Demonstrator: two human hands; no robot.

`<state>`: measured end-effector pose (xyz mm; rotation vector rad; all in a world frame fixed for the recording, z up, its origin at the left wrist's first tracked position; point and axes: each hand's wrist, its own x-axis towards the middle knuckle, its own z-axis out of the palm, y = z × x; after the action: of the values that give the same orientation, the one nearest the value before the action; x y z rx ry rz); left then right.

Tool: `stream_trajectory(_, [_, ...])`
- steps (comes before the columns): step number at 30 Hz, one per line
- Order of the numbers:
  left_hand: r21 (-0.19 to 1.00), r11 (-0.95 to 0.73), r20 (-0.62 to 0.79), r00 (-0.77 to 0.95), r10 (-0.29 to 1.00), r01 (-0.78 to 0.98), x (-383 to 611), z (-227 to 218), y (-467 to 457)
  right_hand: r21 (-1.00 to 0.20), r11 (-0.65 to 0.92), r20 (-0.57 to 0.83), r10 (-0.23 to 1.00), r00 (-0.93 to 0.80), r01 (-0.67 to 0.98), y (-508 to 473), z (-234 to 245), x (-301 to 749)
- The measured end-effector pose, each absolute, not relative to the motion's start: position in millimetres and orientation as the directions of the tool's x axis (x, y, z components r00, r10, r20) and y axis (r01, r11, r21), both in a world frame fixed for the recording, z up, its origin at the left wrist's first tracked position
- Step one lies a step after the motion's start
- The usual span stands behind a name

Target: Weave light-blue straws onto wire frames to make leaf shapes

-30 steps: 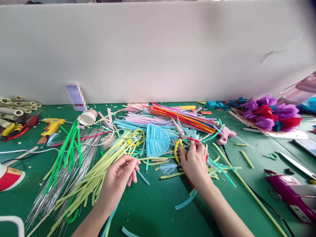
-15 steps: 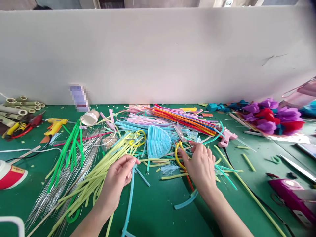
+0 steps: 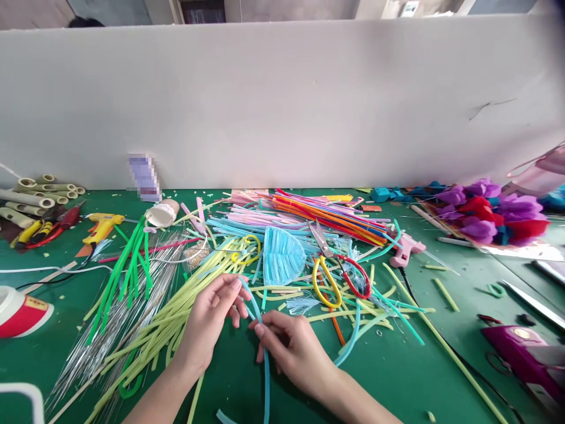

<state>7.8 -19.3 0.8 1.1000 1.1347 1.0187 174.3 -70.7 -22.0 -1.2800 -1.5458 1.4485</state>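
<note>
Blue strip (image 3: 266,377), lower end cut off at the frame edge, pinched by curled left hand (image 3: 210,315) and right hand (image 3: 293,348).

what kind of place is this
Probably a craft workbench: coloured straws, scissors and a glue gun litter the green table; the left hand and right hand hold a blue straw.

Bright even light, soft shadows, edges stretched, slight blur
</note>
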Motion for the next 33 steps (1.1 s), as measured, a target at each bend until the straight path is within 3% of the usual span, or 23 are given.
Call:
stream_trajectory(3, [0.995, 0.038, -0.041, 0.034, 0.999, 0.087, 1.5, 2.5, -13.3, -0.974, -0.109, -0.135, 0.983, -0.124, 0.199, -62.0, -27.5, 180.2])
stream_trajectory(6, [0.912, -0.125, 0.120, 0.038, 0.992, 0.390, -7.5, 6.2, -2.0, -0.988, -0.095, -0.095, 0.995, 0.005, 0.125, -54.9, -30.1, 187.7])
stream_trajectory(8, [0.721, -0.288, 0.251, 0.149, 0.956, 0.630, -12.0, 7.6, 9.2, -0.994, -0.075, -0.073, 0.997, 0.022, 0.082, -53.2, -31.3, 189.9])
stream_trajectory(10, [0.435, -0.413, 0.332, 0.284, 0.900, 0.800, -13.8, 6.5, 22.7, -0.996, -0.073, -0.073, 0.997, 0.015, 0.057, -53.3, -32.8, 189.9])
stream_trajectory(11, [0.295, -0.448, 0.317, 0.356, 0.879, 0.844, -13.7, 5.0, 29.7, -0.996, -0.078, -0.077, 0.997, 0.010, 0.048, -53.7, -33.7, 189.3])
stream_trajectory(12, [0.250, -0.462, 0.303, 0.384, 0.872, 0.851, -12.9, 3.2, 36.4, -0.996, -0.082, -0.082, 0.997, 0.005, 0.041, -54.1, -34.9, 188.6])
stream_trajectory(18, [0.135, -0.486, 0.296, 0.433, 0.851, 0.863, -4.7, 6.3, 55.8, -0.998, -0.055, -0.056, 0.998, 0.022, -0.030, -52.2, -44.1, 185.9])
stream_trajectory(23, [0.179, -0.483, 0.259, 0.433, 0.864, 0.857, -7.8, 21.6, 38.1, -0.994, -0.022, -0.024, 1.000, 0.020, -0.102, -53.2, -40.2, 186.5])
stream_trajectory(24, [0.218, -0.472, 0.236, 0.424, 0.875, 0.854, -9.7, 22.9, 32.2, -0.992, -0.004, -0.007, 1.000, 0.020, -0.122, -54.4, -36.5, 187.0])
stream_trajectory(27, [0.489, -0.377, 0.117, 0.370, 0.922, 0.786, -17.3, 24.1, 12.7, -0.969, 0.003, 0.007, 1.000, -0.018, -0.245, -58.3, -21.9, 189.6])
stream_trajectory(28, [0.598, -0.299, 0.036, 0.348, 0.937, 0.744, -20.1, 24.3, 6.0, -0.951, -0.010, -0.001, 1.000, -0.030, -0.309, -59.2, -16.8, 191.0])
stream_trajectory(30, [0.790, 0.011, -0.272, 0.335, 0.902, 0.613, -25.0, 25.5, -6.6, -0.885, -0.061, -0.051, 0.998, -0.035, -0.461, -60.1, -7.8, 194.8])
stream_trajectory(33, [0.849, 0.390, -0.518, 0.408, 0.752, 0.358, -26.4, 28.1, -19.1, -0.700, -0.178, -0.183, 0.981, -0.068, -0.692, -58.9, 0.6, 202.3])
